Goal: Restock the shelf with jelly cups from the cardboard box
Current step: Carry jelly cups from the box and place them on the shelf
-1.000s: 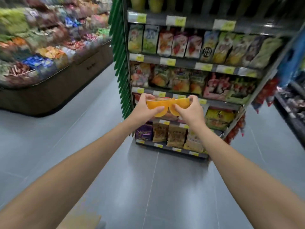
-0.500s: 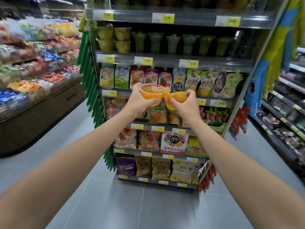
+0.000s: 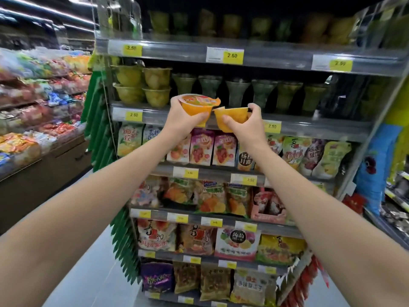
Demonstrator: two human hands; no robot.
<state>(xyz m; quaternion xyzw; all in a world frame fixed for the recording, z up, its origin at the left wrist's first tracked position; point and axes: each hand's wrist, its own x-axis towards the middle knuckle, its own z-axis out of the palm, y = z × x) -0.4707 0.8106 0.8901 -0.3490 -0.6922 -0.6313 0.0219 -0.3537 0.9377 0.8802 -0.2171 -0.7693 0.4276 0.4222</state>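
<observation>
My left hand grips an orange jelly cup with a printed lid, held upright. My right hand grips a second orange jelly cup, tilted toward the first. Both cups are raised in front of the edge of the jelly cup shelf. On that shelf stand stacked yellow-green jelly cups at the left and a row of flared green cups to the right. The cardboard box is out of view.
Snack bags fill the lower shelves of the rack. A shelf above holds more dim cups. Green hanging strips line the rack's left side. A low display bin of packets stands at the left across the grey floor aisle.
The view has lifted and come closer to the rack. Both hands have raised the orange cups from the snack-bag level to the jelly cup shelf, and the cups have drawn slightly apart.
</observation>
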